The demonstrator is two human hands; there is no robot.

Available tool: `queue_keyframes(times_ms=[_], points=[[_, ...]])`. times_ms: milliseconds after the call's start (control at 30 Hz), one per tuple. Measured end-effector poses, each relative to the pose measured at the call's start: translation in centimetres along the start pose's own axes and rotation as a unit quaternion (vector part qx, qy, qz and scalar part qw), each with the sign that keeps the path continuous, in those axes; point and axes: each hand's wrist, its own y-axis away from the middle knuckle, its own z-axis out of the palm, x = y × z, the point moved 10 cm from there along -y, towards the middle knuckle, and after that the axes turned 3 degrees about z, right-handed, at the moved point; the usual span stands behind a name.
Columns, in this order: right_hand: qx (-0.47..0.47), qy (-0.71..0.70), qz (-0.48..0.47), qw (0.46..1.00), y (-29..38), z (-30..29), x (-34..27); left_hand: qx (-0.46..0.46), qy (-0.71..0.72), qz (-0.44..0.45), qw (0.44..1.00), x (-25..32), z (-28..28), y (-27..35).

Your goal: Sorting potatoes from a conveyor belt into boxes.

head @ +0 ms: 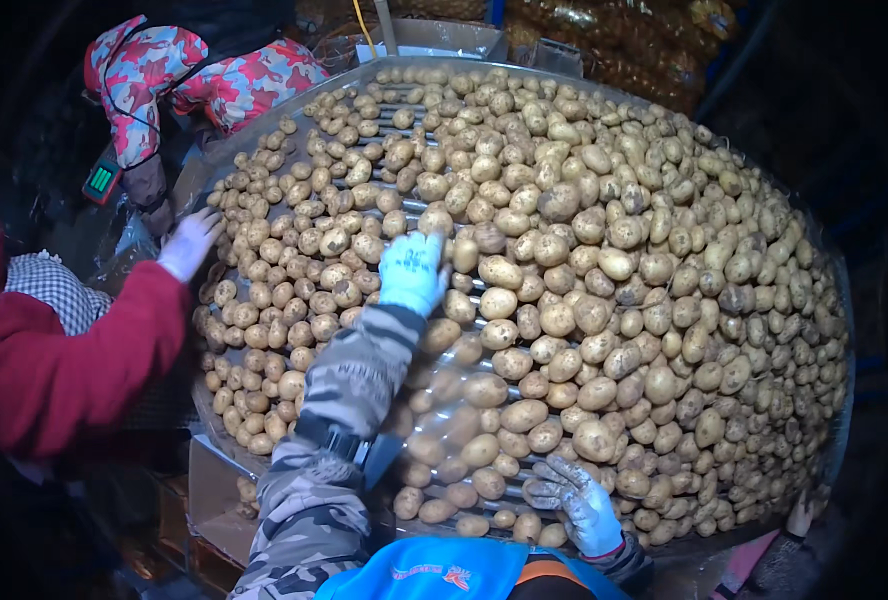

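My left hand (414, 274), in a pale blue-white glove, reaches palm down over the middle of a large sorting table with a metal bar bed (406, 204). Its fingertips are at a pale potato (435, 220); its underside is hidden, so I cannot tell whether it grips one. A device (346, 444) is strapped around the camouflage sleeve. Near the front edge, my right hand (583, 506) wears a soiled white glove. Its fingers are extended and slightly apart beside several potatoes, with nothing visibly held. Soil-marked potatoes (598, 394) cover much of the table, packed densest on the right.
The table's raised rim (847, 330) curves around the potatoes. On the left, a person in a red sleeve (106, 352) has a gloved hand (190, 241) at the edge. Another person wears a patterned sleeve (133, 97). A cardboard box (223, 499) sits below the front-left rim.
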Motion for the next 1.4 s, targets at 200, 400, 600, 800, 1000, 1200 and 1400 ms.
queue_keyframes(times_ms=[200, 400, 600, 800, 1000, 1200, 1400], points=[[-0.002, -0.039, 0.027, 0.999, -0.3, -0.6, 1.9, -0.039, 0.193, 0.051, 0.979, 6.0, -4.0, 10.8], [-0.044, -0.06, 0.031, 0.997, -0.8, -0.4, 2.5, -0.196, 0.883, -0.368, 0.216, 9.7, -0.6, 18.6], [-0.039, -0.021, -0.002, 0.999, -0.7, 0.0, 2.0, -0.201, 0.884, -0.422, 0.015, 14.8, -0.9, 22.6], [0.007, -0.039, -0.033, 0.999, 0.0, -1.2, 2.6, -0.227, 0.881, -0.412, 0.055, 18.3, -1.2, 23.8], [0.028, 0.359, -0.219, 0.907, 2.2, 1.2, -0.9, -0.268, 0.866, -0.343, 0.248, 21.5, -1.5, 26.3], [0.036, 0.277, -0.185, 0.942, 2.9, 1.1, 0.6, -0.271, 0.872, -0.277, 0.298, 21.8, -5.0, 28.3], [-0.044, 0.558, -0.305, 0.77, 3.1, 7.9, 1.6, -0.105, 0.821, -0.216, 0.518, 17.0, -7.1, 32.2]])
